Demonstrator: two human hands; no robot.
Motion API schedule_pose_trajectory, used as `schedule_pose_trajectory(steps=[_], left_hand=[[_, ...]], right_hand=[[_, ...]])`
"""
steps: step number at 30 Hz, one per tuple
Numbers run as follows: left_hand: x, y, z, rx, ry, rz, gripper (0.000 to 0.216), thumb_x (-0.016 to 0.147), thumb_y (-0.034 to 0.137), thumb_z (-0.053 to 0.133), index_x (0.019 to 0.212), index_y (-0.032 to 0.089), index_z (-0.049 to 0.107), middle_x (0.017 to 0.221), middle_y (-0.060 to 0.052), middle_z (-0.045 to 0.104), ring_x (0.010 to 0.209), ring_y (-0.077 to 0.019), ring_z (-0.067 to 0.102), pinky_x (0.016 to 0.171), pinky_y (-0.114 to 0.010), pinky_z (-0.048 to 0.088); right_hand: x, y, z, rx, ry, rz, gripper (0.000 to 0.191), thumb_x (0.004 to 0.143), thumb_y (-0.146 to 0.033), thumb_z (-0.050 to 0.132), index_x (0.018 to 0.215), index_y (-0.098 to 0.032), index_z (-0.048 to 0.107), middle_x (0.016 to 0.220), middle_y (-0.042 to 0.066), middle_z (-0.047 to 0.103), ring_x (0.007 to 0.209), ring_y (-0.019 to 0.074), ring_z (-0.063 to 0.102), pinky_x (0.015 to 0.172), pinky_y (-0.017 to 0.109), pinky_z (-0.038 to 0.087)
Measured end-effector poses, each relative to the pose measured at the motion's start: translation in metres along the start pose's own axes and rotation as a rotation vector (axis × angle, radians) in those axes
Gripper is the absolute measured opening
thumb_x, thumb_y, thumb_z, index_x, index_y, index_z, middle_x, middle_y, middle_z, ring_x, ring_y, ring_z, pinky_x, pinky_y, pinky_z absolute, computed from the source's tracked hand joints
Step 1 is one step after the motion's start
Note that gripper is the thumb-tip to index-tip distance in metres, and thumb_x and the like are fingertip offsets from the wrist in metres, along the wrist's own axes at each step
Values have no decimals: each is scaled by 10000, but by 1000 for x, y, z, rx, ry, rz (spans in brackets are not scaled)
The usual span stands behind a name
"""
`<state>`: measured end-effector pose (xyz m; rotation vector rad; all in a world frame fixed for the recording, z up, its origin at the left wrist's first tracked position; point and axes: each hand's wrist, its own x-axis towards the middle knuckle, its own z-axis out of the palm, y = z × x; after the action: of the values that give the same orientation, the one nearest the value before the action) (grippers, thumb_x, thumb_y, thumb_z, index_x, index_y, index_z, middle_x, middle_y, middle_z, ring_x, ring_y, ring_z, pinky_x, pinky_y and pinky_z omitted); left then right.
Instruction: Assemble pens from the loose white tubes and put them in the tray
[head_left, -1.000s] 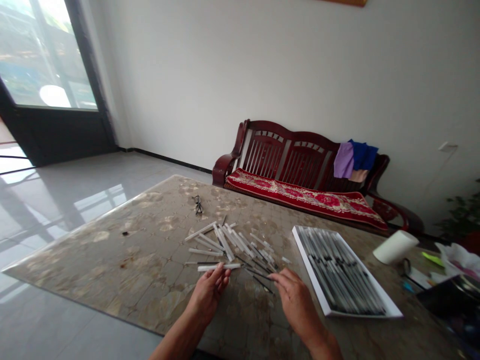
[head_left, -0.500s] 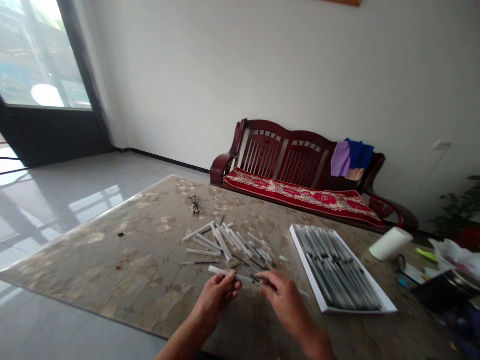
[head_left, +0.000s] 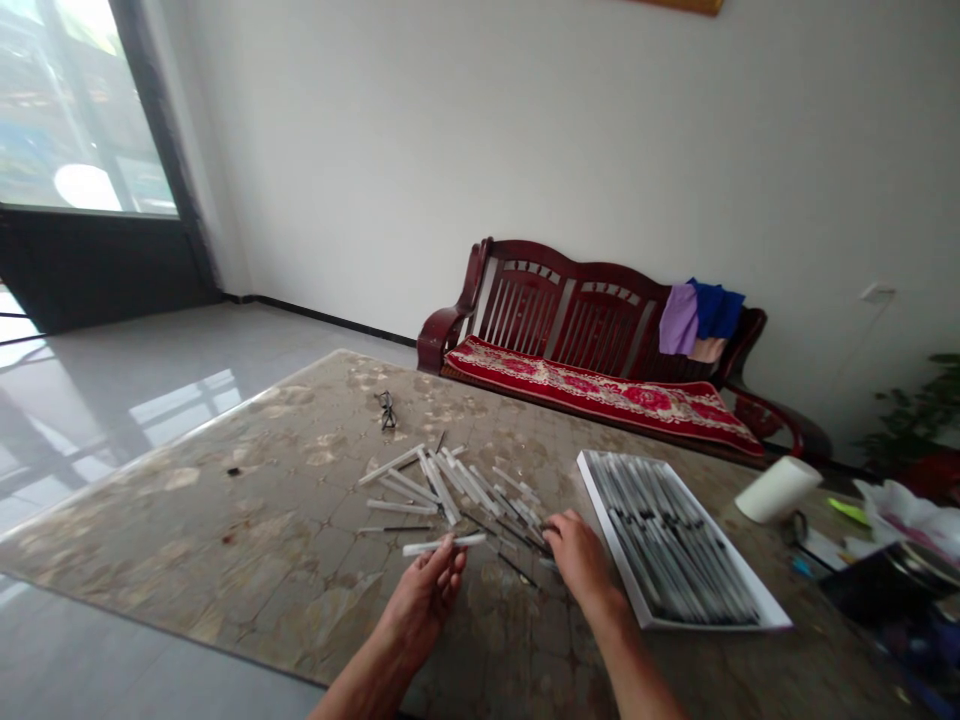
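My left hand (head_left: 424,605) pinches a white pen barrel (head_left: 444,545) at its fingertips, holding it level just above the table (head_left: 225,540). My right hand (head_left: 576,558) reaches forward into the near right edge of a loose pile of white pen barrels and thin dark refills (head_left: 465,490); its fingers curl down over the parts, and I cannot make out what they grip. A white tray (head_left: 622,580) packed with finished pens lies just right of the right hand.
A pair of glasses (head_left: 387,410) lies farther back on the table. A white roll (head_left: 777,490) and assorted clutter (head_left: 885,560) sit at the right end. A red wooden bench (head_left: 600,350) with cloths draped on it stands behind, against the wall.
My hands were together over the barrel half a second ago. The right hand has since let go and moved forward to the pile, while the left hand keeps the barrel.
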<state>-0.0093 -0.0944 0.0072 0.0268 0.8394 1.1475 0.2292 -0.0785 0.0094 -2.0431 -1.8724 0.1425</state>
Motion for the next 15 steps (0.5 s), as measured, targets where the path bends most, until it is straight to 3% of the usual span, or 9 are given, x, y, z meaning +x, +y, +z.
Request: schedule_pose_trajectory(steps=[5, 11, 15], left_hand=[[0, -1, 2, 11, 5, 32, 129, 883, 63, 598, 767, 104, 638, 595, -22, 680, 480, -94, 663, 440, -145, 547], [-3, 0, 5, 34, 21, 66, 117, 868, 66, 622, 761, 112, 636, 592, -13, 671, 479, -91, 658, 434, -138, 537], [-4, -1, 7, 71, 3, 83, 108, 876, 65, 612, 781, 108, 642, 599, -13, 671, 485, -84, 652, 430, -137, 532]], right_hand=[[-4, -5, 5, 61, 55, 30, 157, 818, -135, 543, 804, -207, 681, 868, 82, 714, 827, 214, 675, 727, 275, 458], [-23, -42, -6, 635, 102, 8, 122, 805, -231, 575, 834, -218, 693, 799, 44, 732, 765, 212, 684, 709, 286, 505], [-35, -68, -7, 836, 140, 28, 126, 786, -255, 614, 856, -193, 699, 790, 49, 727, 733, 207, 679, 669, 275, 519]])
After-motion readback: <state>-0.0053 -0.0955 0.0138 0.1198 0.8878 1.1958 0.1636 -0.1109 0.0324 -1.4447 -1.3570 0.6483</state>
